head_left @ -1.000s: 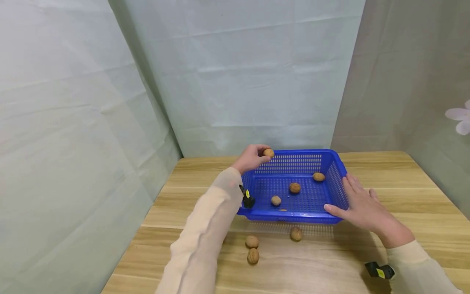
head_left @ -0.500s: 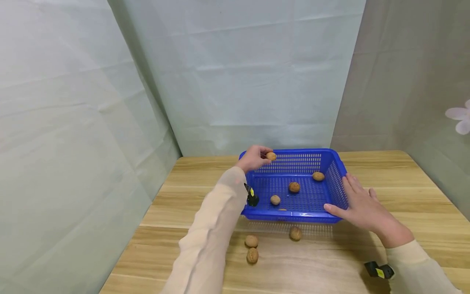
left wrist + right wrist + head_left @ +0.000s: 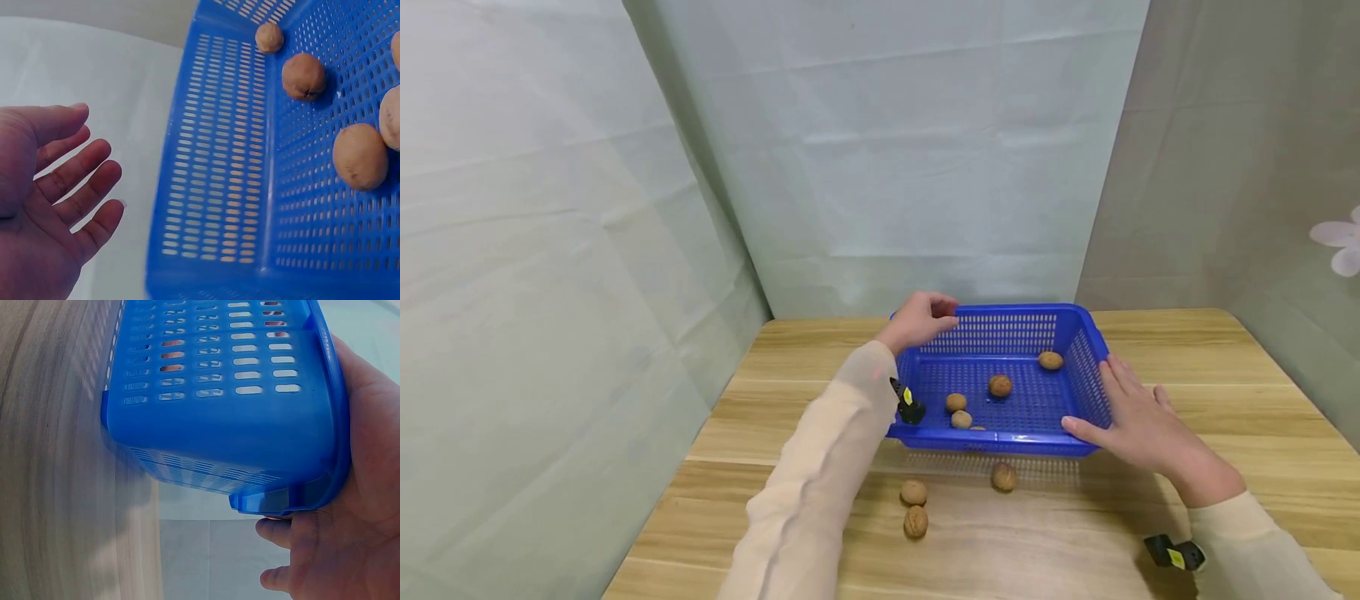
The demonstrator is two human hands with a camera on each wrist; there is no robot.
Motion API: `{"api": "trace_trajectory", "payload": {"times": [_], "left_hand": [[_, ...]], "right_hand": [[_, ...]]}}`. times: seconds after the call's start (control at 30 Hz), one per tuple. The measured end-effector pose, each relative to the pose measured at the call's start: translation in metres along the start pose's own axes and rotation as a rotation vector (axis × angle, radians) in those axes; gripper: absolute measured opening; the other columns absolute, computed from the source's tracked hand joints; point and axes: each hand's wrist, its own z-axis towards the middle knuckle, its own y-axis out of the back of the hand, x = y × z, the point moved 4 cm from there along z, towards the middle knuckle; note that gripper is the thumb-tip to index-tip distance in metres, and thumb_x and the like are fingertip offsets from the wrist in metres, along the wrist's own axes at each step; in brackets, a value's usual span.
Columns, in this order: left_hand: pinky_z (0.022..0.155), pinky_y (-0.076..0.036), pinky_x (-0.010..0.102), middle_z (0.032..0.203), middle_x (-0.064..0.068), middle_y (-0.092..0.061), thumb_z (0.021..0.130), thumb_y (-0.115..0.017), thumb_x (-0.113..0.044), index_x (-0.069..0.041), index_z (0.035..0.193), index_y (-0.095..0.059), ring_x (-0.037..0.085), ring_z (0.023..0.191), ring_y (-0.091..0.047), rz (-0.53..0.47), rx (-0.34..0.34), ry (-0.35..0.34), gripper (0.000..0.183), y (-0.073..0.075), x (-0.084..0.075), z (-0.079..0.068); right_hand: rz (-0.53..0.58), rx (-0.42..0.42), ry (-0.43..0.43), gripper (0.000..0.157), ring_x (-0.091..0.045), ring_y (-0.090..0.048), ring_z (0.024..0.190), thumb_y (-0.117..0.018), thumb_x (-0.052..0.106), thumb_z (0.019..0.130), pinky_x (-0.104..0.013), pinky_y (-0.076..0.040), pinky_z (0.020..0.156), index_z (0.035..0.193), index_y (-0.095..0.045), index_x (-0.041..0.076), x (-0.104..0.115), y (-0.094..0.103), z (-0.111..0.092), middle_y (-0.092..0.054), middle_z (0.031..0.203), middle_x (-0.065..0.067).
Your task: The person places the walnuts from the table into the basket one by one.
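One blue perforated plastic basket (image 3: 1045, 437), upright, stood near the far edge of the bench (image 3: 1210, 392). Contents, five walnuts in view: one walnut (image 3: 1050, 361) by the far right corner; one darker walnut (image 3: 1000, 386) near the middle of the floor; a pair, the upper walnut (image 3: 956, 402) and the lower walnut (image 3: 962, 420), close together towards the near left corner; one more mostly hidden by the near wall. Outside, on the bench towards its near edge, three walnuts: a couple (image 3: 915, 522) close together, and a single walnut (image 3: 1003, 477) just before the basket. Left hand (image 3: 917, 321): by the far left corner, fingers parted and loosely bent, holding nothing. Right hand (image 3: 1138, 425): spread against the near right corner, thumb on the rim, fingers straight along the side. Handling, as judged: walnuts light, hard, ridged, apt to roll, best pinched across the middle; basket light, slightly flexible, best taken by the rim.
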Motion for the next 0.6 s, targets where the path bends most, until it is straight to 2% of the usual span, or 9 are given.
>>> {"api": "trace_trajectory", "payload": {"times": [0.13,0.33,0.47,0.6], "left_hand": [[0.091,-0.048,0.031,0.123,0.004,-0.062,0.096,-0.061,-0.02,-0.01,0.131,-0.059,0.016,0.112,-0.057,0.001,0.008,-0.039,0.036,0.009,-0.008,-0.013],[0.094,-0.047,0.036,0.124,0.005,-0.062,0.097,-0.06,-0.02,-0.009,0.131,-0.059,0.017,0.113,-0.056,-0.027,-0.017,-0.082,0.036,0.035,-0.009,-0.04],[0.092,-0.048,0.037,0.12,0.004,-0.063,0.096,-0.061,-0.021,-0.009,0.129,-0.06,0.016,0.108,-0.058,0.001,-0.042,-0.082,0.035,0.052,0.003,-0.068],[0.088,-0.05,0.038,0.117,0.006,-0.065,0.096,-0.062,-0.023,-0.008,0.126,-0.062,0.017,0.104,-0.059,0.004,-0.064,-0.083,0.034,0.061,0.022,-0.097]], "right_hand": [[0.0,0.009,-0.003,0.11,-0.047,0.003,0.142,-0.055,0.064,0.087,-0.078,-0.002,0.098,0.149,-0.004,-0.012,0.0,0.0,-0.001,0.001,0.154,-0.033],[-0.007,0.001,-0.007,0.11,-0.047,0.003,0.142,-0.054,0.065,0.087,-0.077,-0.002,0.098,0.148,-0.005,-0.013,-0.004,0.003,0.0,0.0,0.154,-0.033],[-0.004,0.005,-0.014,0.112,-0.046,0.004,0.142,-0.053,0.067,0.086,-0.077,-0.002,0.098,0.148,-0.004,-0.013,-0.005,0.004,0.0,0.001,0.154,-0.033],[0.004,0.003,-0.016,0.112,-0.046,0.004,0.142,-0.053,0.067,0.086,-0.077,-0.001,0.098,0.148,-0.004,-0.012,-0.005,0.003,0.001,0.002,0.154,-0.032]]}}
